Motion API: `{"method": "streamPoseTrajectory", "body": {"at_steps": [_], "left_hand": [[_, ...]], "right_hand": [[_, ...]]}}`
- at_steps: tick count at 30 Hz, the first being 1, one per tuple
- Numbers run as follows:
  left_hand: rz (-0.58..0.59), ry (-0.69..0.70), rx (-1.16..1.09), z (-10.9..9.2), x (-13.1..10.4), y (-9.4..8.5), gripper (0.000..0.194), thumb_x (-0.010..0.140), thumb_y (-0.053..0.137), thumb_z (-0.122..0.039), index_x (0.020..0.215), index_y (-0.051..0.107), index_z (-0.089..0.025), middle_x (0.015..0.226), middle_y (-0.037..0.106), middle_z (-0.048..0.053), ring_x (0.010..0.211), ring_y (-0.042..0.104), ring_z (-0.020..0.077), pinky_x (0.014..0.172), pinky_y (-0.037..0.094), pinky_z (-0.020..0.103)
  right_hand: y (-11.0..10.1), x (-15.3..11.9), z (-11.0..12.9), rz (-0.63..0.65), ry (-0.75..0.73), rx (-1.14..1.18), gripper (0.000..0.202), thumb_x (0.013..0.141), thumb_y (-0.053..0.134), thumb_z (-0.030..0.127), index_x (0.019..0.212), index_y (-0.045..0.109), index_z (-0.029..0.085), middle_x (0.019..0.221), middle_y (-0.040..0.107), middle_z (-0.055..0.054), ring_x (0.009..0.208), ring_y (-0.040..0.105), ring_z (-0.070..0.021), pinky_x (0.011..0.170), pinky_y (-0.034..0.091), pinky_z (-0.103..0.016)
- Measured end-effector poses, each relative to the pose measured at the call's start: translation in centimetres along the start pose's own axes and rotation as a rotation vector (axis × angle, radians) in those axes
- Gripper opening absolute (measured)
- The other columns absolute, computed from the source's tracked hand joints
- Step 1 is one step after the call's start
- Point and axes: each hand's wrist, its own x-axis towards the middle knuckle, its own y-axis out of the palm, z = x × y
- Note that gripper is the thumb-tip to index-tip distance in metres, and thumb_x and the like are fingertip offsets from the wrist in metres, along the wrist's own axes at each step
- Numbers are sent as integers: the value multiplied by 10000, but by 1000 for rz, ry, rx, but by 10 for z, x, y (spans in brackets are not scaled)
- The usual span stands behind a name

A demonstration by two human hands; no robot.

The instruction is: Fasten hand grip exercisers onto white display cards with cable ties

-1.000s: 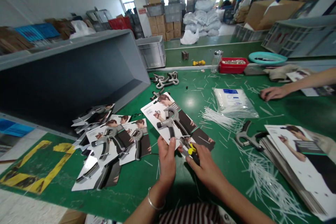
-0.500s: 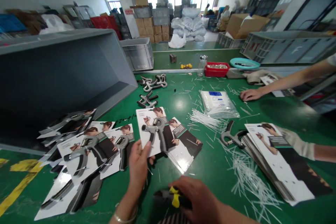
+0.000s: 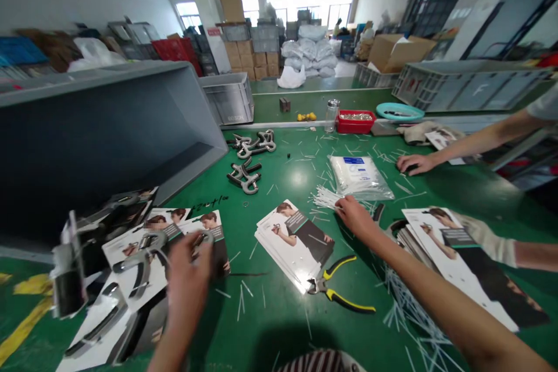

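My left hand [image 3: 189, 270], smeared by motion, is over a carded hand grip [image 3: 204, 238] at the left; whether its fingers grip it is hidden. My right hand [image 3: 355, 216] reaches out to a pile of white cable ties [image 3: 325, 196], fingertips pinched together at its edge. Between my arms, diagonal cutters [image 3: 321, 286] with yellow-and-black handles lie with handles spread, their jaws at the corner of a stack of printed cards [image 3: 290, 238]. More carded hand grips [image 3: 142, 264] overlap at the left. Loose hand grips [image 3: 245, 177] lie farther back.
A big grey crate [image 3: 183, 104] lies on its side at the left. A bag of cable ties [image 3: 360, 177], a red tray [image 3: 355, 122] and a glass jar [image 3: 332, 115] stand farther back. A co-worker's hand [image 3: 414, 164] rests at the right, beyond another card stack [image 3: 462, 267].
The carded hand grip has left the middle; my left hand has moved left. The cutters now lie on the table, let go by my right hand, which has moved forward to the cable ties.
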Motion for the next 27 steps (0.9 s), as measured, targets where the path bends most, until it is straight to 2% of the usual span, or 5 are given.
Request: {"method": "streamPoseTrajectory", "body": {"at_steps": [3,7,11,17,27], "left_hand": [[357,75,262,-18,-43,89,667,834,537,-564,1283,548,-71,1395,511,258,1314,442,407,1082,334,567],[399,211,379,-28,-51,144,822,840,565,-558,1416,418,9,1535,312,298,1437,252,423,1149,200,555],[476,305,256,-23,-14,149,491,925,495,-369,1362,544,-151,1469,488,157,1360,401,343,1098,293,513],[409,192,-72,-21,10,148,220,857,591,-357,958,721,-211,1126,701,86,1144,579,282,1023,392,468],[421,-392,-576,-33,9,111,491,820,648,-526,1138,559,-162,827,722,59,649,670,198,569,507,281]], "right_hand": [[11,14,-1,-18,31,-1,154,939,545,267,993,630,150,1071,618,-117,909,615,-207,720,437,-265],[3,17,-10,-40,15,91,189,941,494,241,902,658,156,1009,655,-108,911,620,-211,744,430,-276],[-18,26,-26,-68,7,260,225,913,511,307,891,685,165,945,691,-86,918,630,-221,793,444,-298],[-32,25,-34,-21,70,591,314,872,532,452,846,680,176,555,598,20,476,528,-137,504,399,-248],[-30,13,-18,94,108,1071,346,812,640,504,903,601,172,847,693,-24,576,583,-104,560,520,-250]]}}
